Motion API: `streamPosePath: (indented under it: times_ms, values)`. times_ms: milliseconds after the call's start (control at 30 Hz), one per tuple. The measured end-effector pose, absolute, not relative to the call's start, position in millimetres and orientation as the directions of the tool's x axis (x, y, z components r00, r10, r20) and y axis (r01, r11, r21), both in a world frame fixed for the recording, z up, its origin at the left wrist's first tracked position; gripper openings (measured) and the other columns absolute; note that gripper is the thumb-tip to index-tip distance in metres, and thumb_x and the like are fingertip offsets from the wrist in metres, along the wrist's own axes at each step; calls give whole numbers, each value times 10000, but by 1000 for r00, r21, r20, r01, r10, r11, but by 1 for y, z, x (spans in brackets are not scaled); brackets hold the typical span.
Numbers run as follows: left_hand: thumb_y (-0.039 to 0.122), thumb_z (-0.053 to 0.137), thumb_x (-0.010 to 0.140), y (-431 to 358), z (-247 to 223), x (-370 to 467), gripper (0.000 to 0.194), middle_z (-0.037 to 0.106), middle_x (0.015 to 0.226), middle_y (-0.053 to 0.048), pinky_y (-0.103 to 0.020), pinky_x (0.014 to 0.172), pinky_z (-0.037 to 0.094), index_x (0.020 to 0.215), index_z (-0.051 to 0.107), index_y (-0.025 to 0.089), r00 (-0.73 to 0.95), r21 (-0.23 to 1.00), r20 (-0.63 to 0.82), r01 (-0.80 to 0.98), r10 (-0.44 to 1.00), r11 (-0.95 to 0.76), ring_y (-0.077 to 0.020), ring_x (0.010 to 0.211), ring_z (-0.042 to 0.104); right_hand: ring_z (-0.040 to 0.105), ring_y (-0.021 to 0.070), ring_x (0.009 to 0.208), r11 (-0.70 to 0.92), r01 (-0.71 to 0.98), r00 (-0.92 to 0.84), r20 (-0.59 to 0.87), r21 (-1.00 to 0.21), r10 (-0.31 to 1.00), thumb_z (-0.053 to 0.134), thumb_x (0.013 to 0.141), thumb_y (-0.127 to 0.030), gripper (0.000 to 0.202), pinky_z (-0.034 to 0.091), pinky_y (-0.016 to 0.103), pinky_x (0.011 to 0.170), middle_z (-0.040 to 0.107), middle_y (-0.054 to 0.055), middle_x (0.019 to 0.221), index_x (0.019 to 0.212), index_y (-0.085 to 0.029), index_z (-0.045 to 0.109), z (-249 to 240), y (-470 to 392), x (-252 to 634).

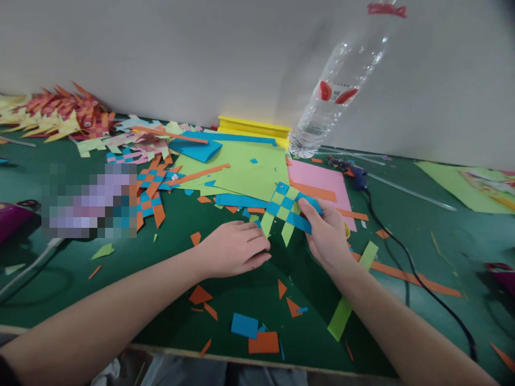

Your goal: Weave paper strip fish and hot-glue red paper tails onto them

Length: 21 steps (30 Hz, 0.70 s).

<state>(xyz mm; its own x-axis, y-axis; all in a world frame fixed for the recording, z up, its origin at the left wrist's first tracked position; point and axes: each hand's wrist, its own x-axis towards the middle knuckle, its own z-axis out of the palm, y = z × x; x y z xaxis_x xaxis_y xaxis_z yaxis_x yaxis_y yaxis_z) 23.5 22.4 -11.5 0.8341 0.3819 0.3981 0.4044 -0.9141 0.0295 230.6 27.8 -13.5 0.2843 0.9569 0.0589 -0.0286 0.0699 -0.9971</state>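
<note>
A woven paper fish [285, 206] in blue and light green checks, with a small round eye, is held up over the table. My right hand [328, 225] pinches its blue strips between thumb and fingers. Just left of the fish, my left hand [239, 249] is closed, palm down, with its fingers curled together. Whatever may be inside those fingers is hidden from view. Under and behind the fish lie light green paper sheets [249, 169] and a pink sheet [322, 179]. A loose green strip [354, 292] passes under my right forearm.
Finished woven fish [56, 115] are heaped at the far left. A plastic bottle [338, 86] stands by the wall. To its right lies a glue gun [356, 174] with a trailing black cord. Orange paper scraps [263, 343] litter the green table. A white cable [32, 268] runs left.
</note>
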Motion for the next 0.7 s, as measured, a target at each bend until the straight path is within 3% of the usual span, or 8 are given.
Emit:
streamPosePath:
  times_ms: [100, 200, 300, 467, 600, 700]
  values:
    - [258, 402, 949, 24, -8, 14, 322, 619, 648, -10, -255, 578, 421, 687, 569, 173, 796, -19, 553, 308, 247, -951, -128, 633, 563, 516, 93, 595, 52, -31, 250, 42, -998, 967, 758, 681, -445, 281, 457, 233, 576, 583, -47, 656, 751, -202, 637, -14, 31, 233]
    - [232, 419, 923, 28, -6, 3, 339, 552, 544, 14, -253, 509, 371, 603, 519, 184, 710, -42, 654, 377, 260, -925, -107, 525, 489, 583, 119, 623, 30, 36, 217, 37, -999, 975, 764, 667, -449, 327, 493, 261, 596, 655, -23, 722, 859, -207, 658, -11, 31, 233]
    - [214, 439, 907, 34, -4, -7, 343, 540, 528, 15, -252, 510, 360, 569, 489, 188, 625, -41, 717, 480, 309, -876, -102, 503, 461, 575, 116, 566, 44, 231, 128, 75, -972, 989, 788, 639, -409, 348, 466, 243, 519, 654, -25, 686, 898, -209, 670, -5, 26, 230]
    - [290, 377, 951, 48, -2, -16, 439, 456, 469, 14, -265, 481, 280, 529, 436, 186, 448, 113, 643, 747, 621, -655, -106, 450, 376, 538, 107, 491, 92, 319, -80, 70, -943, 994, 740, 706, -403, 291, 416, 222, 435, 624, -36, 608, 936, -231, 689, 2, 18, 226]
    - [300, 331, 976, 49, -5, -14, 434, 558, 549, -5, -253, 502, 305, 617, 535, 171, 456, 148, 594, 749, 663, -646, -112, 504, 475, 597, 111, 570, 158, 361, -263, 62, -919, 963, 697, 762, -405, 266, 471, 222, 479, 689, -9, 791, 974, -245, 687, 0, 15, 227]
    - [294, 313, 984, 46, -7, -10, 429, 623, 610, -12, -241, 545, 347, 671, 579, 167, 497, 157, 558, 724, 665, -672, -115, 559, 545, 659, 148, 770, 308, 441, -458, 84, -843, 885, 678, 792, -400, 267, 545, 277, 672, 707, 21, 957, 1010, -245, 677, -1, 10, 223]
